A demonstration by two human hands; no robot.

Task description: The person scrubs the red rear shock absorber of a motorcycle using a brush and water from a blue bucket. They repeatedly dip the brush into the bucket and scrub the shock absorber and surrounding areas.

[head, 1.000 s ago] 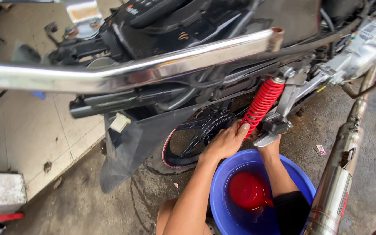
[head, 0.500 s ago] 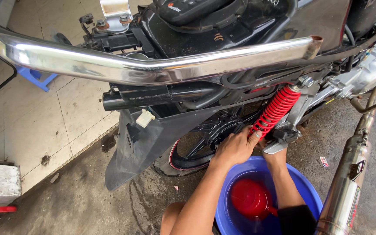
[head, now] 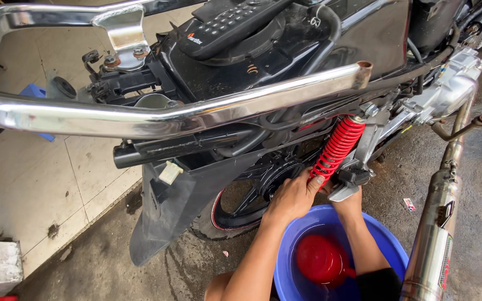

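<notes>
1. The left hand [head: 294,196] lies at the lower end of the red coil shock absorber [head: 337,147], its fingers curled against the bottom coils and the thumb tip pressed on the spring.
2. The right hand [head: 346,196] reaches up just beside it, under the grey foot-peg bracket [head: 351,184]; most of it is hidden behind the bracket and the left hand, so I cannot tell whether it is closed.
3. The shock absorber runs tilted, its top bolted near the frame below the end of the chrome grab rail [head: 196,108], its foot down by the rear wheel [head: 246,200].
4. Both forearms rise over a blue plastic basin [head: 285,262] holding water, with a red scoop [head: 320,259] lying in it.
5. At the near right stands the chrome exhaust pipe [head: 439,228], well clear of the hands.
6. A black rear mudguard [head: 165,217] hangs to the left of the wheel, above wet concrete.
7. Pale floor tiles [head: 34,178] lie far left.
</notes>
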